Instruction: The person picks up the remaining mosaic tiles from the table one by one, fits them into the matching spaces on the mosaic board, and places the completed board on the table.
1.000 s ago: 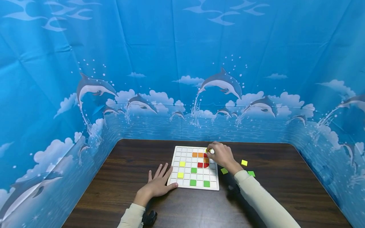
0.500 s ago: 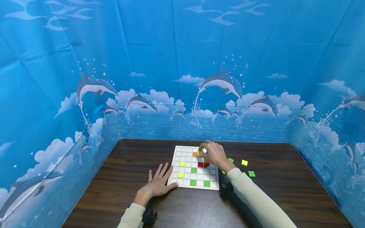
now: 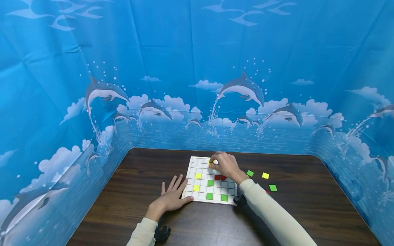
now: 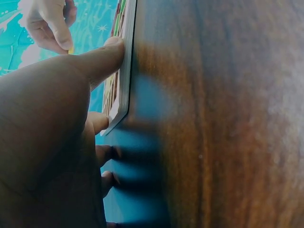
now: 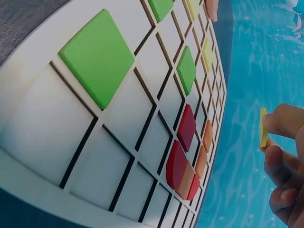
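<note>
So we're pinching a small yellow tile (image 5: 263, 128) with the fingertips of our right hand (image 3: 226, 165), and we're holding it up just over the far part of a white gridded board (image 3: 204, 182). Our left hand (image 3: 171, 198) is lying spread out wide with nothing in its grip, mostly on the dark wooden table (image 3: 307, 201), and its thumb is resting on the board near the closest left corner. On the board itself we're seeing two yellow squares (image 3: 198, 175) toward the left, three green squares (image 3: 209, 196) closer to us, and some red pieces (image 3: 217, 177) and orange pieces (image 5: 207, 136) grouped past those, one red one showing a rounded side. Over to the right, two loose green tiles (image 3: 273, 188) and a loose yellow one (image 3: 265, 176) are lying on the table, near each other but not touching. Something red (image 3: 266, 192) is peeking out by our right sleeve (image 3: 274, 215), mostly hidden, so we can't tell its shape. Behind everything, a blue dolphin backdrop (image 3: 172, 61) is hanging.
</note>
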Demonstrator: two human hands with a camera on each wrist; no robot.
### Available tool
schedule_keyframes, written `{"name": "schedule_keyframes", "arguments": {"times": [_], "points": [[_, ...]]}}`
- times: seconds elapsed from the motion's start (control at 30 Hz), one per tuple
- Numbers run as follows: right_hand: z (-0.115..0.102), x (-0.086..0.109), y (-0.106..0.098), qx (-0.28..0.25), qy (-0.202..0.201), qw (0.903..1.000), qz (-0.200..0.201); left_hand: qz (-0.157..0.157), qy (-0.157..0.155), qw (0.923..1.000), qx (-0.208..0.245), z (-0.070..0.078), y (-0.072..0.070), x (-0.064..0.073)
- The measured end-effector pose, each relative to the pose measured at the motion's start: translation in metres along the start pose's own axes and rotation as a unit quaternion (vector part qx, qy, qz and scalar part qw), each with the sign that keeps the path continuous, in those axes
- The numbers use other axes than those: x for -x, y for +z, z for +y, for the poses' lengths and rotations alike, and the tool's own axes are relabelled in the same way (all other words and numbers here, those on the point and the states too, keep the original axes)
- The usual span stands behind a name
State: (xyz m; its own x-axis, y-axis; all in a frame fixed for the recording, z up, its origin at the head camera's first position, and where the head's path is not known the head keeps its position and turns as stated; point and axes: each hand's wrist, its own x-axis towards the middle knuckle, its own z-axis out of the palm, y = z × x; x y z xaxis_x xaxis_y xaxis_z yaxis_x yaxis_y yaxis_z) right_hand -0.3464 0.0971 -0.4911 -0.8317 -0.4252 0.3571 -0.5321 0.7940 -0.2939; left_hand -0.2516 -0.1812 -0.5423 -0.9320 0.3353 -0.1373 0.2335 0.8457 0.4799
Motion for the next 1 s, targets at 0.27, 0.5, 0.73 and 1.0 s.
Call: {"name": "schedule_keyframes", "arguments": {"times": [0.27, 0.5, 0.73, 1.0], "points": [[-0.005, -0.006, 0.007, -0.008, -0.009, 0.9999, -0.007, -0.008, -0.010, 0.9997, -0.019, -0.001, 0.000, -0.002], [-0.007, -0.013, 0.018, -0.018, -0.006, 0.9997, -0.014, -0.011, -0.015, 0.9997, -0.018, 0.000, 0.001, -0.003], [-0.009, -0.018, 0.033, -0.006, -0.002, 0.9999, -0.009, 0.000, -0.012, 0.9996, -0.027, -0.013, 0.014, -0.010], [-0.014, -0.026, 0.043, 0.004, 0.012, 0.9998, -0.017, 0.002, -0.015, 0.9995, -0.029, -0.015, 0.013, -0.011]]}}
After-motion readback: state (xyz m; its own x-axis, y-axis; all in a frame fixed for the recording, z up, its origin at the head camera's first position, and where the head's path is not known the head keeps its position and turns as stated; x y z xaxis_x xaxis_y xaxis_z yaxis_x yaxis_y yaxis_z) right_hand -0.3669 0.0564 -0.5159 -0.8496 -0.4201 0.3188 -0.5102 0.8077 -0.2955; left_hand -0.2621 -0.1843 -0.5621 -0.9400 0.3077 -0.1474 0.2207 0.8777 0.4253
